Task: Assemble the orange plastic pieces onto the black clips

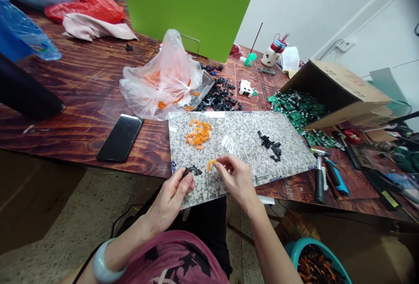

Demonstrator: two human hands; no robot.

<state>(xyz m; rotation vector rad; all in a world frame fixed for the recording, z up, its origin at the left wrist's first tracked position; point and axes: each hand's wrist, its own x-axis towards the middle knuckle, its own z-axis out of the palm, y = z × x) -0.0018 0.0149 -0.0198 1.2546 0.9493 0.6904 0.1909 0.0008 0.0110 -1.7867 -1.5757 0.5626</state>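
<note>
A small curved black plastic clip (192,171) is gripped between the fingers and thumb of the left hand (170,201), above the near edge of a speckled grey board (235,131). A thin curved orange plastic piece (212,164) is pinched by the right hand (237,179). Both parts are judged light and fairly stiff, and are best held by their ends. Loose orange pieces (198,134) lie at the board's left, loose black pieces (269,145) at its right.

The light is bright and even, with soft shadows under my left hand (168,203) and right hand (237,181). Glare streaks the top of the phone (120,138), the wide lens bends the table (81,87) near the edges, and a dark blur clips the top right corner.
</note>
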